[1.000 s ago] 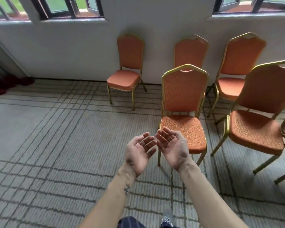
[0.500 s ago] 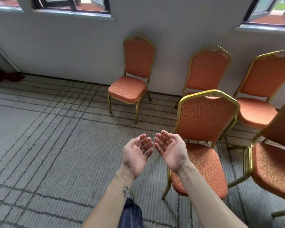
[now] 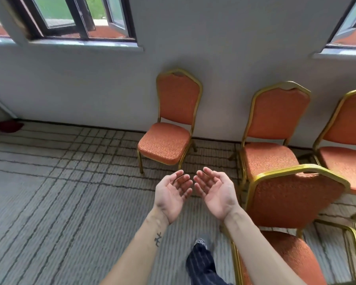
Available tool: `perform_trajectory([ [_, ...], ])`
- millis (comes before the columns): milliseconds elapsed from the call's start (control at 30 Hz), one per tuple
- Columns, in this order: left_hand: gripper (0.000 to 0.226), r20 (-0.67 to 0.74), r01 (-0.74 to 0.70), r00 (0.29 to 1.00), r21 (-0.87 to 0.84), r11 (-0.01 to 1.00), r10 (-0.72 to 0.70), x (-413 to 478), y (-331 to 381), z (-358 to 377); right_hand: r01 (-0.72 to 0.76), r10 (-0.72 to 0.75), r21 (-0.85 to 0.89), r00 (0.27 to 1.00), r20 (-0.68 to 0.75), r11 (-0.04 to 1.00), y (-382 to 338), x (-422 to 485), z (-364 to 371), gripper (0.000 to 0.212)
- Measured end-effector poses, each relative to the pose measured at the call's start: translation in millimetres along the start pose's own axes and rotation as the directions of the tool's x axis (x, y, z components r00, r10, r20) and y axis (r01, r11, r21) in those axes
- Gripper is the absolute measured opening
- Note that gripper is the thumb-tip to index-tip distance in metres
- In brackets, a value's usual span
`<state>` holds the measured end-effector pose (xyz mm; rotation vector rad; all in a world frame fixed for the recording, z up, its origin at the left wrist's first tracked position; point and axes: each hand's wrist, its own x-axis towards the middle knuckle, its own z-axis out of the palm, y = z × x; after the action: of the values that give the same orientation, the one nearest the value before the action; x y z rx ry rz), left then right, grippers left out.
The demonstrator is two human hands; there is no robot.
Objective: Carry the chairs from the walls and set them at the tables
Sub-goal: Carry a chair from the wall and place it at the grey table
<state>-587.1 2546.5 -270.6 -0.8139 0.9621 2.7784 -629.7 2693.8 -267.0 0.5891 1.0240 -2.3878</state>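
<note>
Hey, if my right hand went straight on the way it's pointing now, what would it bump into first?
Probably the seat of the leftmost chair against the wall. The right hand points toward it over bare carpet, though depth is hard to judge.

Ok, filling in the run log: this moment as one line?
phase: before pickup | left hand: open, palm up, empty | right hand: open, palm up, empty | nearest chair: untouched, beside right forearm
</note>
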Motion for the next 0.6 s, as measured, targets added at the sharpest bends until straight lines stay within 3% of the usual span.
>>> perform_trajectory([
  [600,0.026,-0.079,-0.014,0.997,-0.009,1.000,0.013,358,134,151,-0.068,0.069,-0.025,0.997,0.041,0.997,-201,345,117,0.033],
])
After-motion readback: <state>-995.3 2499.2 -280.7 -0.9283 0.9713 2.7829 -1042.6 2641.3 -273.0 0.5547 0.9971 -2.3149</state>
